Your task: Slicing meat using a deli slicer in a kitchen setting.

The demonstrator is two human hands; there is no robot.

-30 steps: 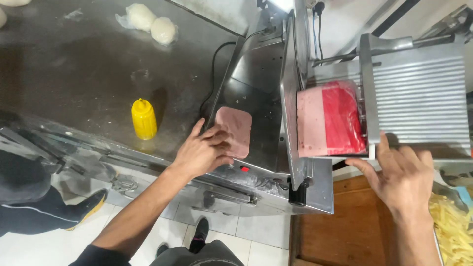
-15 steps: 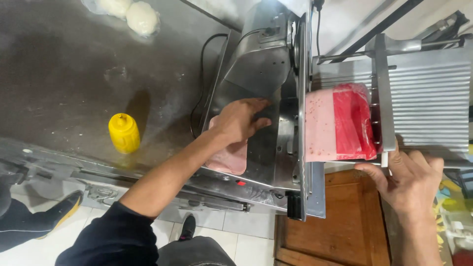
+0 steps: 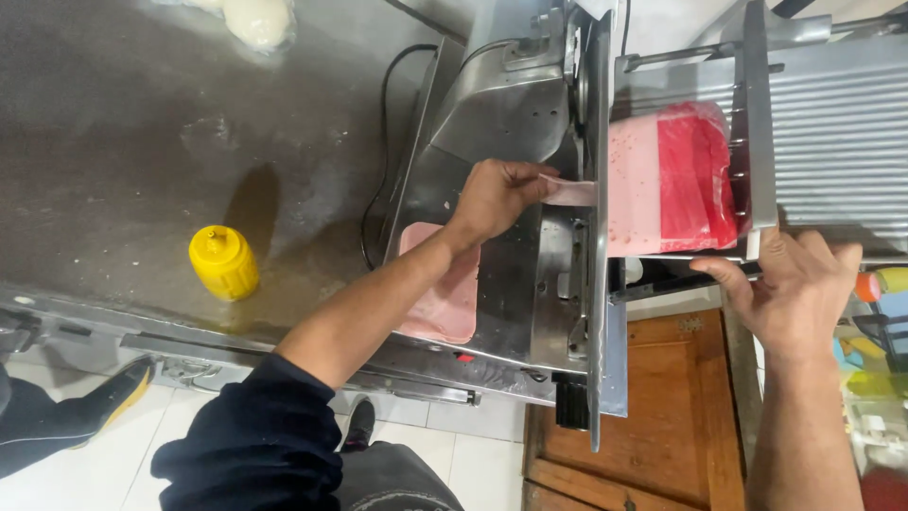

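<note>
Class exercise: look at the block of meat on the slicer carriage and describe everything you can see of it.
The block of meat lies on the slicer's ribbed metal carriage. Its cut end is pale pink and moist-looking; the rest sits in a glossy red wrapper. The cut face presses against the upright blade guard. The left hand pinches a thin slice emerging there, while the right hand grips the carriage edge just below the block.

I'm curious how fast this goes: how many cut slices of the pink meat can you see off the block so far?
2 places: one fresh slice pinched by the left hand at the blade, and a pink pile lying on the slicer's tray under the forearm. That pile may hold several stacked slices; I cannot tell.
</note>
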